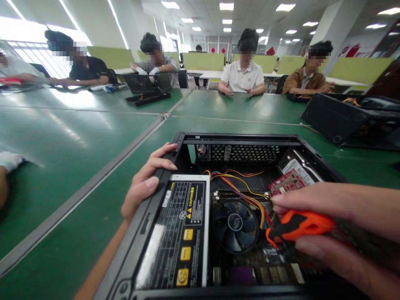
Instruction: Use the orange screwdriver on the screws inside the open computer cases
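An opened black computer case lies on its side in front of me. My left hand grips its left rim, fingers curled over the edge. Between the thumb and fingers of my right hand is an orange and black screwdriver, over the right part of the case; its shaft does not show clearly. Inside sit a labelled power supply, a round CPU fan, coloured cables and a red circuit board. A metal drive is at the far right corner.
The case stands on a green table with a metal seam strip. Another black case lies at the right. Across the table several people sit, one by an open case. A gloved hand appears at the left edge.
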`<move>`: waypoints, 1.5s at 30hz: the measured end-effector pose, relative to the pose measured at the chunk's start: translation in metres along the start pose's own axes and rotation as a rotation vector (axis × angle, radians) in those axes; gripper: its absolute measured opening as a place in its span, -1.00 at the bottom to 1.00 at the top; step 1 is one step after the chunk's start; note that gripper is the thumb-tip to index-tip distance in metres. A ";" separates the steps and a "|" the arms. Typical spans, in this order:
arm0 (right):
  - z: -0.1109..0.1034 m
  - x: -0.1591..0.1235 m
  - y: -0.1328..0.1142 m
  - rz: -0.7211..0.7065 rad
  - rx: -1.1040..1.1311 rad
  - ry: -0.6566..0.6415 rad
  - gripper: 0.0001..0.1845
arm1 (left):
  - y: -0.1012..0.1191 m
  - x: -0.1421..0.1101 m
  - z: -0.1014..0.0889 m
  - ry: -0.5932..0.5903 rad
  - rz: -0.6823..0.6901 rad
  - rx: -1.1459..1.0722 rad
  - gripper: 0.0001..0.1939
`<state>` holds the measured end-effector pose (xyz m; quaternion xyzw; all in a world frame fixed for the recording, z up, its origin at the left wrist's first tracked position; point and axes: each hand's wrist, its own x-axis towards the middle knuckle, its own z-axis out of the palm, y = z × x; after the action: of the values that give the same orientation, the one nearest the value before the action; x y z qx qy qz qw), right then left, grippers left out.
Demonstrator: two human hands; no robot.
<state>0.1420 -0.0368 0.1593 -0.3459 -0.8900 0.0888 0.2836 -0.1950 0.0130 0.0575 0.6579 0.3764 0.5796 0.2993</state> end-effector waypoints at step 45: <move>0.032 0.062 -0.008 -0.047 -0.052 0.024 -0.74 | 0.002 -0.001 0.002 0.000 0.009 0.044 -0.70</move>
<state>0.0821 -0.0008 0.1631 -0.3332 -0.8963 0.0550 0.2874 -0.1931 0.0112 0.0590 0.6660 0.3862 0.5725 0.2820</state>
